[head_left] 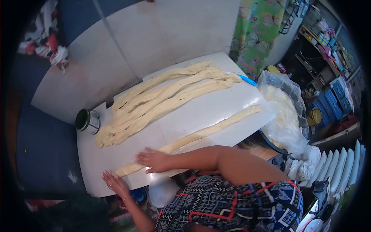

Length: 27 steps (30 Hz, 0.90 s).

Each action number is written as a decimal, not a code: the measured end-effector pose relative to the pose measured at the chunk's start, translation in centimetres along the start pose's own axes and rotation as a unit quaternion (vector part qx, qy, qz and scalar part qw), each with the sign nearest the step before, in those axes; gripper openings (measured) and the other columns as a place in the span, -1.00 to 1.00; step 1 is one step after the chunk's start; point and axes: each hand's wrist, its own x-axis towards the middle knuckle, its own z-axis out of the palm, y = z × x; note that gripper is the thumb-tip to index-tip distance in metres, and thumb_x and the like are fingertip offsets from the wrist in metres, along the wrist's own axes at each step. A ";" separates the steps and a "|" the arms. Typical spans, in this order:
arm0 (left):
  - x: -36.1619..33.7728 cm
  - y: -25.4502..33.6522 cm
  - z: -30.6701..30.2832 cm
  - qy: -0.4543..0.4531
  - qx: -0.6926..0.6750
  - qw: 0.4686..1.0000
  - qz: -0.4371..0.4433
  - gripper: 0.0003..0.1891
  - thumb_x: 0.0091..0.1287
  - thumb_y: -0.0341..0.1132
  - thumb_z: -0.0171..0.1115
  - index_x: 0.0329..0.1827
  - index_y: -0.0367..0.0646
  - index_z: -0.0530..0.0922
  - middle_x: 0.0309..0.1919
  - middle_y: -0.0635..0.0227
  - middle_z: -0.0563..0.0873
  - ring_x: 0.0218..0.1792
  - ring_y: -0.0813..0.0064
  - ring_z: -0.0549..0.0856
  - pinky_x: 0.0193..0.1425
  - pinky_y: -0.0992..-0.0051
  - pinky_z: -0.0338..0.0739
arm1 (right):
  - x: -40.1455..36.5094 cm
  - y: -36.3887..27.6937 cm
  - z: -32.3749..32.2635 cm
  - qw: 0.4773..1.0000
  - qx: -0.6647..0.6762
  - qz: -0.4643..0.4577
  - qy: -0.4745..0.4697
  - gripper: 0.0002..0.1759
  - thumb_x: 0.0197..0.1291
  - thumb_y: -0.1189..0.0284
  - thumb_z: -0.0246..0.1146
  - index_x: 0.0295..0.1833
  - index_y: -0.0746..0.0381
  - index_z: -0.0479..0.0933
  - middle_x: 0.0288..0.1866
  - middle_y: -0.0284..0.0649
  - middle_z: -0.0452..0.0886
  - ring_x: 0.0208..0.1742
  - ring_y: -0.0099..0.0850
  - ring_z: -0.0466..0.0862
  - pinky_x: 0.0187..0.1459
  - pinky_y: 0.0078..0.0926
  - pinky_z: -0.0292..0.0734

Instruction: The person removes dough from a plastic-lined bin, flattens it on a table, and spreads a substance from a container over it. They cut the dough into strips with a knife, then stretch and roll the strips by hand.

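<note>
A long, narrow strip of pale dough [201, 134] runs along the near side of the white tabletop [185, 112]. My right hand [154, 159] rests on it toward its left part, fingers spread. At the strip's left end, my left hand [116, 184] lies with its fingers stretched out, touching or right beside the dough. Neither hand grips anything. Beyond the strip, several long, thick dough lengths [166, 96] lie side by side, bunched together at their ends.
A dark green tub [88, 121] stands at the table's left edge. A blue-handled tool [247, 79] lies at the far right corner, its other end hidden. Off the right edge sits a large clear plastic bag [286, 116] with pale contents. A butterfly-print curtain [257, 38] hangs behind.
</note>
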 end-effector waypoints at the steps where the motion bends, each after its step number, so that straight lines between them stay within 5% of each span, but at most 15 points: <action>1: -0.3 0.9 0.3 -0.002 -0.002 1.000 0.008 -0.33 0.46 0.10 -0.24 0.46 -0.22 0.16 0.46 0.00 0.14 0.49 -0.03 0.04 0.50 0.08 -0.11 | -3.0 1.6 -1.1 0.999 -0.029 0.028 0.013 -0.21 0.32 -0.06 -0.06 0.49 0.20 0.05 0.54 -0.08 0.04 0.57 -0.23 -0.01 0.49 0.00 -0.28; 5: -3.4 8.9 1.8 -0.064 -0.052 0.995 0.050 -0.35 0.45 0.07 -0.17 0.44 -0.21 0.20 0.46 0.00 0.14 0.49 -0.04 0.02 0.50 0.08 -0.12 | -16.0 7.6 -5.9 0.977 -0.044 0.190 0.088 -0.24 0.32 0.00 -0.03 0.47 0.26 0.08 0.49 0.01 0.15 0.52 -0.14 0.10 0.47 0.00 -0.15; 7: -4.9 15.3 2.6 -0.087 -0.078 0.990 0.075 -0.36 0.44 0.05 -0.15 0.44 -0.20 0.21 0.46 0.00 0.15 0.49 -0.04 0.02 0.50 0.08 -0.12 | -22.4 10.4 -8.4 0.945 0.047 0.277 0.166 -0.27 0.34 0.08 0.01 0.46 0.30 0.08 0.45 0.03 0.20 0.50 -0.09 0.14 0.46 -0.06 -0.05; 9: -6.0 22.1 3.3 -0.142 -0.126 0.971 0.144 -0.38 0.42 0.03 -0.08 0.42 -0.18 0.24 0.44 -0.02 0.16 0.49 -0.03 0.03 0.50 0.08 -0.12 | -28.5 13.2 -10.4 0.892 0.225 0.268 0.285 -0.31 0.36 0.13 0.03 0.45 0.30 0.10 0.46 0.05 0.19 0.49 -0.13 0.15 0.45 -0.14 0.01; 11: -7.0 28.6 4.3 -0.164 -0.169 0.953 0.189 -0.41 0.39 0.01 -0.01 0.39 -0.16 0.30 0.43 0.00 0.20 0.48 -0.02 0.08 0.50 0.09 -0.10 | -33.7 17.1 -10.0 0.735 0.410 0.277 0.464 -0.30 0.39 0.10 0.01 0.48 0.24 0.05 0.48 0.03 0.13 0.49 -0.15 0.15 0.45 -0.16 0.03; 13: -8.0 34.8 5.6 -0.191 -0.190 0.930 0.248 -0.43 0.36 -0.01 0.07 0.33 -0.17 0.37 0.41 0.04 0.25 0.46 -0.03 0.13 0.50 0.09 -0.06 | -37.8 18.4 -12.4 0.427 0.646 0.277 0.568 -0.29 0.40 0.08 -0.01 0.51 0.17 -0.03 0.49 0.00 0.08 0.48 -0.15 0.17 0.44 -0.18 0.06; 19: -11.5 51.7 10.2 -0.297 -0.189 0.806 0.476 -0.37 0.28 0.03 0.15 0.32 -0.17 0.37 0.38 0.06 0.31 0.45 0.04 0.18 0.48 0.09 0.03 | -46.9 20.8 -14.3 0.422 0.714 0.231 0.509 -0.33 0.37 0.00 0.01 0.43 0.15 0.10 0.32 -0.08 0.31 0.34 -0.23 0.36 0.35 -0.19 0.25; 23: -15.4 58.3 13.8 -0.296 -0.179 0.789 0.507 -0.29 0.28 0.10 0.11 0.34 -0.25 0.32 0.38 0.04 0.30 0.46 0.08 0.17 0.50 0.10 0.00 | -52.3 25.0 -15.7 0.457 0.694 0.259 0.492 -0.39 0.38 0.12 0.03 0.41 0.17 0.13 0.33 -0.07 0.30 0.32 -0.26 0.36 0.31 -0.20 0.27; 25: -17.2 60.1 14.5 -0.290 -0.140 0.794 0.515 -0.22 0.28 0.17 0.06 0.36 -0.32 0.27 0.39 0.02 0.28 0.46 0.08 0.15 0.51 0.13 -0.02 | -51.8 24.7 -19.8 0.644 0.453 0.415 0.455 -0.46 0.36 0.22 0.07 0.35 0.25 0.23 0.22 -0.12 0.40 0.21 -0.35 0.42 0.24 -0.29 0.31; 27: -18.4 61.0 14.3 -0.282 -0.140 0.805 0.503 -0.18 0.26 0.21 0.03 0.37 -0.32 0.25 0.37 0.00 0.29 0.46 0.09 0.16 0.52 0.14 -0.03 | -49.6 25.8 -20.7 0.768 0.349 0.327 0.425 -0.51 0.32 0.32 0.11 0.32 0.25 0.29 0.23 -0.13 0.39 0.22 -0.36 0.40 0.25 -0.37 0.28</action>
